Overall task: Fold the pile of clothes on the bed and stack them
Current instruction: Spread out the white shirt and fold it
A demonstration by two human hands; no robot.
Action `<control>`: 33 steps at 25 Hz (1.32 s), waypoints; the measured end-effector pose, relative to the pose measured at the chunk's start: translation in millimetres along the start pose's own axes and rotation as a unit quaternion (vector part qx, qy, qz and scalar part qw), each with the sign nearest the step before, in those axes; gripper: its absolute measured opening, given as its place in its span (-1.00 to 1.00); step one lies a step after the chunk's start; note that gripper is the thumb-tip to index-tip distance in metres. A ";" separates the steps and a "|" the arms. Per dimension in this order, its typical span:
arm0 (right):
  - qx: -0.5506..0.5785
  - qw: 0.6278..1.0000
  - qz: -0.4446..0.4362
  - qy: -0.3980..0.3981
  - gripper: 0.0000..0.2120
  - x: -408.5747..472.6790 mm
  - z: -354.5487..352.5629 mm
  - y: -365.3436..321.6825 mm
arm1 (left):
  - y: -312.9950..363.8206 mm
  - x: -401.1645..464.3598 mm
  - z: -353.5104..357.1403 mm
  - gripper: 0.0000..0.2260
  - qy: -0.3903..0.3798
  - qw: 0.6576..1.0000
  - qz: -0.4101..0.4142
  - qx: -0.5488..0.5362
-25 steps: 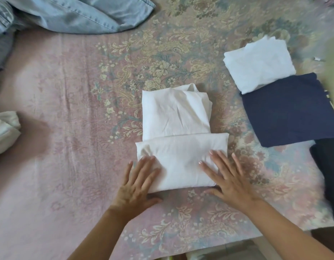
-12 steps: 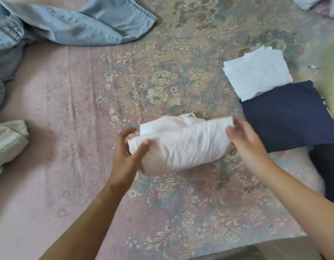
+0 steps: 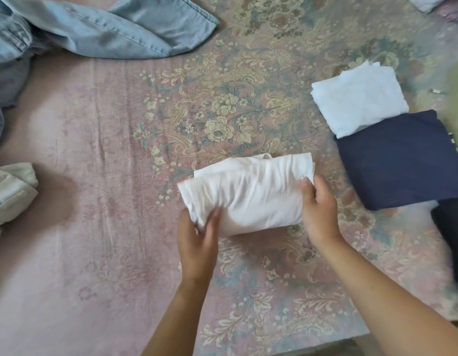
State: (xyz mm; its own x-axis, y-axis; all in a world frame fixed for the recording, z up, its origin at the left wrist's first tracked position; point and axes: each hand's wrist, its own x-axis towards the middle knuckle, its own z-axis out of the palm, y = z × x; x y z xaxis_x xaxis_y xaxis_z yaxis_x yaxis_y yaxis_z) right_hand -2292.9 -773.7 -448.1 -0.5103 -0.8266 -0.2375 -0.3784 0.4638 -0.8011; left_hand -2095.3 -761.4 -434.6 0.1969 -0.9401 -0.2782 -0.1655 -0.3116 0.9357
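Note:
A folded white garment [image 3: 251, 194] is held just above the bed's middle, creased across its top. My left hand [image 3: 198, 235] grips its lower left corner, thumb over the cloth. My right hand [image 3: 318, 209] grips its right edge. At the right lie a folded white piece [image 3: 359, 98], partly on a folded navy piece [image 3: 402, 160], and a darker folded item [image 3: 451, 237] at the frame's edge. Unfolded light blue jeans [image 3: 94, 29] sprawl across the top left.
The floral pink bedspread [image 3: 120, 253] covers the bed. A cream crumpled garment [image 3: 9, 194] lies at the left edge. More white cloth [image 3: 428, 2] shows at the top right corner. The bed's near edge runs along the bottom right.
A second ago my hands pressed flat on the half-folded white garment. It has since been folded over once more, gripped at both ends and shifted slightly right.

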 end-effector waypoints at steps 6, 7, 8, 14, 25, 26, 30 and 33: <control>-0.137 0.987 0.081 0.034 -0.76 11.0 19.4 16.5 | -23.3 34.6 21.1 -0.77 0.053 0.990 -0.081 0.107; -0.161 0.982 0.092 0.028 -0.76 8.3 20.7 20.4 | -33.6 31.3 22.1 -0.71 0.070 0.983 -0.101 0.134; -0.187 0.978 0.094 0.022 -0.74 7.0 22.2 24.0 | -39.7 29.8 23.6 -0.68 0.081 0.975 -0.118 0.169; -0.177 0.982 0.062 0.032 -0.71 12.1 18.4 17.1 | -31.2 34.0 23.7 -0.68 0.132 0.941 -0.125 0.286; -0.252 0.966 0.003 0.055 -0.79 38.2 54.4 12.3 | -20.1 82.2 8.6 -0.70 -0.005 0.921 -0.080 0.381; -0.271 0.961 -0.002 0.063 -0.78 37.7 53.1 8.2 | -17.6 82.9 6.8 -0.70 -0.001 0.915 -0.085 0.395; -0.356 0.874 -0.325 0.061 -0.54 -2.1 46.4 5.7 | -14.2 48.5 14.2 -0.60 0.065 0.844 0.257 0.466; -0.446 0.825 -0.338 -0.073 -0.43 -19.3 51.1 32.4 | -55.0 29.5 23.5 -0.51 -0.111 0.769 0.351 0.522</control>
State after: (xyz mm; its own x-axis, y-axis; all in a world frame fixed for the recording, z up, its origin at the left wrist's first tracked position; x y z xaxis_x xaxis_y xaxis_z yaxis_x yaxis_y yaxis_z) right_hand -2255.8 -759.1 -497.6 0.1249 -0.9920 -0.0177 -0.9899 -0.1234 -0.0696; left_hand -2103.1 -775.3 -499.4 -0.4460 -0.8917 0.0776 -0.8648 0.4516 0.2194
